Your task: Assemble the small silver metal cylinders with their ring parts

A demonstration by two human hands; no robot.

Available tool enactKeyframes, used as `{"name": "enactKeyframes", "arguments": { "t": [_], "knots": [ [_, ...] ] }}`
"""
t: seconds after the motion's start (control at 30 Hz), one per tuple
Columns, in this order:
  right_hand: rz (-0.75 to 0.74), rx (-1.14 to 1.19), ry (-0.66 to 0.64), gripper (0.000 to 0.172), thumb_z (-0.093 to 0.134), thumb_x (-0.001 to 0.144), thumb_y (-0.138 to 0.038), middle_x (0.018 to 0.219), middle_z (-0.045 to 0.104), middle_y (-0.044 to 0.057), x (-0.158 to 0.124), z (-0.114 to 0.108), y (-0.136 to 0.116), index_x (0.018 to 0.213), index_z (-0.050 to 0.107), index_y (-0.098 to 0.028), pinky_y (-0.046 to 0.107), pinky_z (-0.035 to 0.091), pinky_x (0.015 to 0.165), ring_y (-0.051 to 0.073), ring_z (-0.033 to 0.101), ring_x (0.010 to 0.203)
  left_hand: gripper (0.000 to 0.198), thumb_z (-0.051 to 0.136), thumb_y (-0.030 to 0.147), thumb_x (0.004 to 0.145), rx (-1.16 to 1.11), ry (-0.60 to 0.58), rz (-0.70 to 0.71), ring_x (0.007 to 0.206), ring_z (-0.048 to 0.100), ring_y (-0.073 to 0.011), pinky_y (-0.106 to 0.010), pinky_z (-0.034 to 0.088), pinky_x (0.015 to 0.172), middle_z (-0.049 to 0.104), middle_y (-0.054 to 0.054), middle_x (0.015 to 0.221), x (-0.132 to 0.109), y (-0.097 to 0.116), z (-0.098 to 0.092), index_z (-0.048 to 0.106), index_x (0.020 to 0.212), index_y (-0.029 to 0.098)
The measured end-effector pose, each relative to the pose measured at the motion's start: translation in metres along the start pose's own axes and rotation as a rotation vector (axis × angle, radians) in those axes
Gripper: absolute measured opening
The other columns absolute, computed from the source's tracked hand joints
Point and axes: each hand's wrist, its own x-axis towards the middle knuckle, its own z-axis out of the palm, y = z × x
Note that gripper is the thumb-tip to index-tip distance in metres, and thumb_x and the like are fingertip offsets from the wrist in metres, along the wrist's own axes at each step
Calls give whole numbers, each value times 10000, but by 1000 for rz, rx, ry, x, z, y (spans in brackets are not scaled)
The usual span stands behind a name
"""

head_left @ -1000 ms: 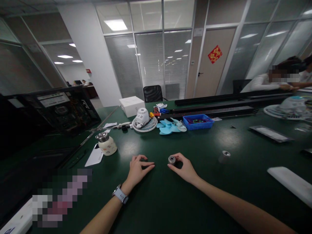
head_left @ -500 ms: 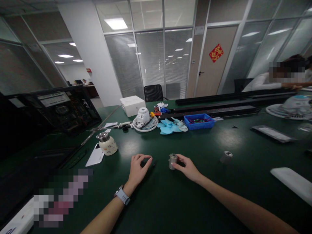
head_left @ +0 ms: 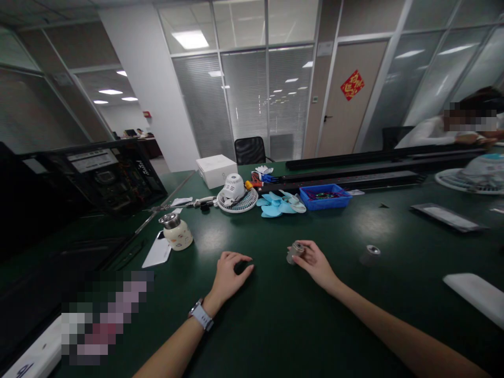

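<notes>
My right hand (head_left: 315, 262) grips a small motor (head_left: 295, 252), a grey metal cylinder, between thumb and fingers. The motor tilts to the right just over the dark green table (head_left: 271, 325). To its left, my left hand (head_left: 232, 275), with a watch on the wrist, rests by the tabletop. Its fingers are curved, and a narrow gap shows between thumb and index fingertip; nothing can be seen in them. A second, similar metal cylinder (head_left: 370, 254) stands on the table to the right of my right hand.
Beyond my hands lie light-blue fan blades (head_left: 277, 205), a white fan part with a round grille (head_left: 236, 197) and a blue tray (head_left: 326, 199). A cream jar (head_left: 179, 234) stands left on a white card. A person in white (head_left: 429, 131) sits far right.
My right hand has moved slightly right and tipped the motor from upright. My left hand has shifted a little; the small dark piece by its thumb no longer shows.
</notes>
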Motion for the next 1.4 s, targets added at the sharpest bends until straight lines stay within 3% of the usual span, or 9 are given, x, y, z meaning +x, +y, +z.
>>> {"name": "enactKeyframes", "arguments": {
  "t": [0.23, 0.5, 0.6, 0.7, 0.8, 0.93, 1.03, 1.2, 1.4],
  "knots": [
    [-22, -251, -74, 418, 737, 738, -338, 1149, 677, 83, -8, 4, -15, 1076, 522, -221, 475, 426, 1027, 238, 607, 1128, 258, 656, 407, 774, -14, -2, 15, 1037, 512, -272, -444, 410, 893, 691, -36, 1009, 0, -3, 3, 702, 1003, 296],
    [-76, -391, -59, 434, 700, 757, -330, 1161, 660, 63, -9, 4, -17, 1157, 562, -228, 442, 450, 1002, 217, 611, 1105, 261, 672, 371, 765, -43, -9, 17, 1029, 511, -266, -444, 415, 898, 701, -27, 972, 0, -3, 3, 689, 1009, 280],
    [-196, -568, 83, 404, 681, 760, -372, 1108, 675, 70, -1, -20, -26, 1124, 586, -223, 438, 480, 948, 232, 635, 1034, 255, 658, 383, 775, -47, -4, 4, 1032, 511, -264, -447, 417, 910, 694, -32, 986, 1, -1, 2, 692, 1003, 273],
    [-261, -750, 358, 428, 679, 733, -417, 1068, 685, 91, 11, -66, -39, 1092, 577, -208, 433, 497, 897, 254, 651, 974, 250, 645, 391, 783, -58, 15, -8, 1034, 513, -263, -445, 426, 914, 684, -42, 1000, 1, -1, 1, 695, 991, 261],
    [-114, -914, 586, 452, 674, 702, -410, 1020, 701, 102, 19, -118, -48, 1084, 556, -199, 414, 514, 828, 270, 668, 926, 251, 633, 400, 790, -61, 24, -5, 1030, 519, -266, -456, 429, 915, 681, -47, 1004, 1, -1, 1, 695, 989, 259],
    [146, -1150, 639, 404, 661, 673, -394, 903, 717, 85, 22, -164, -48, 1018, 575, -204, 378, 511, 731, 277, 681, 846, 242, 627, 395, 792, -54, 17, -12, 1033, 519, -270, -461, 430, 912, 679, -47, 1000, 1, -1, 0, 697, 980, 259],
    [256, -1212, 628, 384, 680, 619, -386, 838, 713, 71, 24, -177, -43, 946, 591, -205, 338, 501, 658, 261, 679, 779, 239, 628, 386, 790, -51, 7, -23, 1043, 516, -270, -457, 429, 911, 677, -44, 1001, 1, -1, 0, 697, 984, 264],
    [278, -1249, 617, 375, 687, 585, -406, 789, 699, 85, 28, -178, -37, 886, 618, -193, 317, 474, 574, 253, 664, 690, 239, 640, 373, 781, -58, 11, -30, 1034, 523, -260, -443, 424, 920, 674, -41, 1004, 1, -2, 1, 694, 987, 265],
    [265, -1330, 503, 461, 649, 666, -341, 911, 707, 99, 23, -162, -42, 1095, 590, -183, 331, 481, 674, 267, 670, 805, 260, 514, 400, 870, -150, 111, -108, 1023, 529, -240, -398, 431, 889, 663, -44, 990, 3, -9, 4, 672, 1014, 251]
  ]
}}
